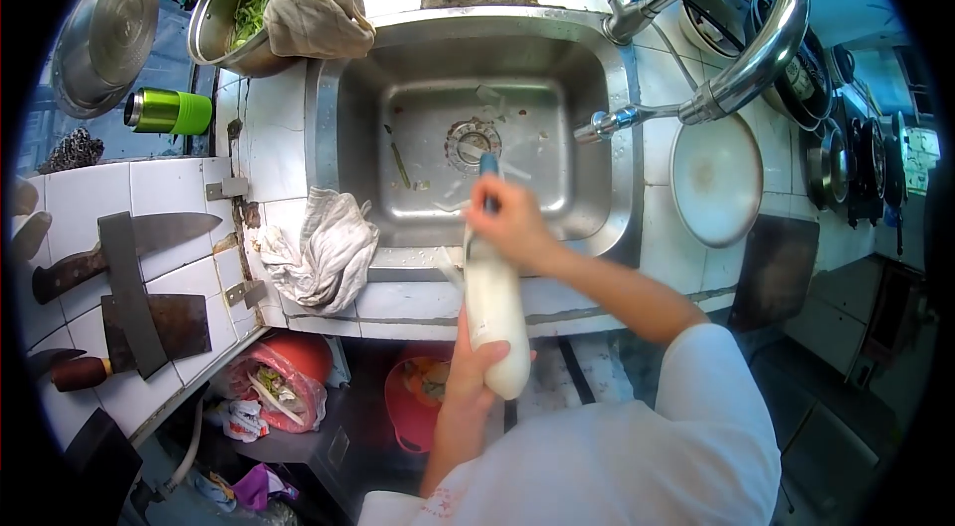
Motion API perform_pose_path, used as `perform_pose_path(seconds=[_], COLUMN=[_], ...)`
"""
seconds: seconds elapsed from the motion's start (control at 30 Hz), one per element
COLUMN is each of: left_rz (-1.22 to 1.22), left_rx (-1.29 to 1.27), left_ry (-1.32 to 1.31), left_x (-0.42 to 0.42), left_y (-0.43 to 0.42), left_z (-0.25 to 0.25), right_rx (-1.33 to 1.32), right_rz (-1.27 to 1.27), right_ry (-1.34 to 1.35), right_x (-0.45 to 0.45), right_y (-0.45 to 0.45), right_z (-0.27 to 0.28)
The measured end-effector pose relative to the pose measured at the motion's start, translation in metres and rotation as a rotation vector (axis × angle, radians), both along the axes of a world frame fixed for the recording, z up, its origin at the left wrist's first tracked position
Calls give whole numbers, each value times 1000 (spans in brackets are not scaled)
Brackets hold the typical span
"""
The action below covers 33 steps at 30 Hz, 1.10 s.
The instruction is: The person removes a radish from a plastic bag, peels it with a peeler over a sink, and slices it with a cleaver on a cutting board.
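Apparent peeling at the rectangular stainless-steel sink (363,163)
The long white radish (495,312) is held over its near edge: left hand (476,367) gripping the near end, right hand (510,224) closed around 1 blue-handled peeler (488,165). The next stroke likely calls for steady support.

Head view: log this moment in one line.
left hand: holds long white vegetable; right hand: grips blue-ended tool; place: by sink

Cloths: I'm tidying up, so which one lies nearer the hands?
The crumpled cloth at the near left corner of the sink; the other cloth hangs over the big pot, farther away.
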State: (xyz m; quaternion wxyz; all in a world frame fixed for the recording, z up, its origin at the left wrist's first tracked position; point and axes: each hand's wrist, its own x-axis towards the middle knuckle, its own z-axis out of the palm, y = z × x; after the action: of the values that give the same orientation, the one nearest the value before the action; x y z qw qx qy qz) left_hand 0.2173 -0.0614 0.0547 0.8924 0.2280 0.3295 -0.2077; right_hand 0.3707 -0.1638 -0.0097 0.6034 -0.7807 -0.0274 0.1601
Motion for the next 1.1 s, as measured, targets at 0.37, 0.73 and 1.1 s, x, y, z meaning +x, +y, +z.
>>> perform_pose_path(seconds=[0.37,0.73,1.1], left_rz=[-43,-39,-23], left_rx=[76,144,-56], left_ry=[-21,-68,1], left_x=[-6,-10,-6], left_y=[5,2,14], left_z=[-3,-8,-18], right_rx=[-115,-256,-293], right_rz=[-230,-218,-263], right_ry=[-197,-49,-146], right_x=[85,84,89], right_y=[-30,-17,-3], right_z=[-71,-76,-54])
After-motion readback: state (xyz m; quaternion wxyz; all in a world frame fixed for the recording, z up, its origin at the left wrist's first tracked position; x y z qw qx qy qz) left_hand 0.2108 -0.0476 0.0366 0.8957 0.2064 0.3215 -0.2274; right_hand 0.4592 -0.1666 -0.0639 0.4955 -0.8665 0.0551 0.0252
